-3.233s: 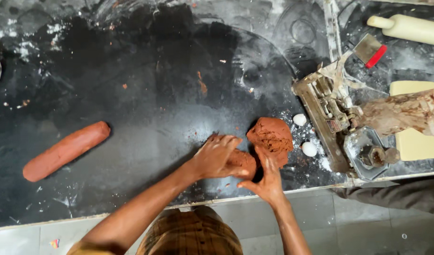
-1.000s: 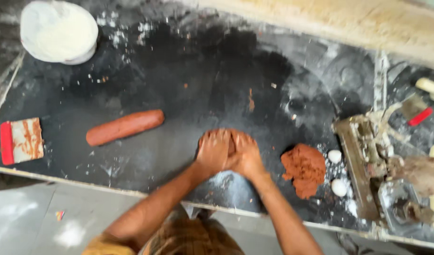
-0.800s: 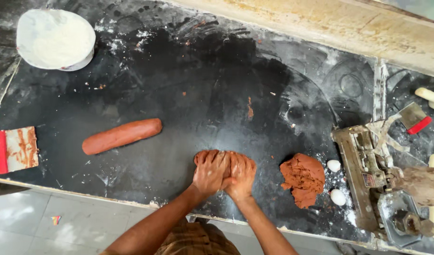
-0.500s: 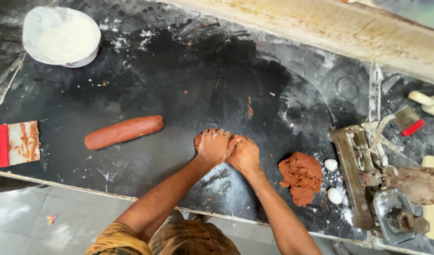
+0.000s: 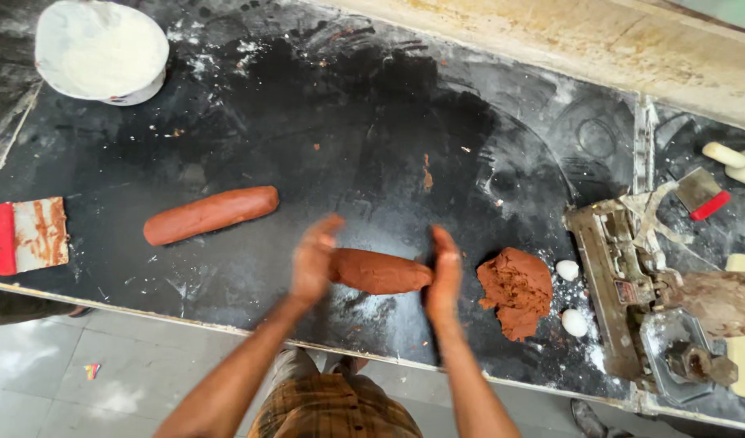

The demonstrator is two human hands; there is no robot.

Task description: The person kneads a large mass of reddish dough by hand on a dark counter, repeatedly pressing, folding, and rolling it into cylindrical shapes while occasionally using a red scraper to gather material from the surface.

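Beyond both hands the black worktop (image 5: 372,105) lies open; right of the right hand (image 5: 445,272) a dough lump (image 5: 516,290) crowds close — left of the left hand (image 5: 314,258), a finished roll (image 5: 210,215).

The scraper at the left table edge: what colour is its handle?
Red; the scraper has a pale blade smeared with brown. It shows in the head view, the only one.
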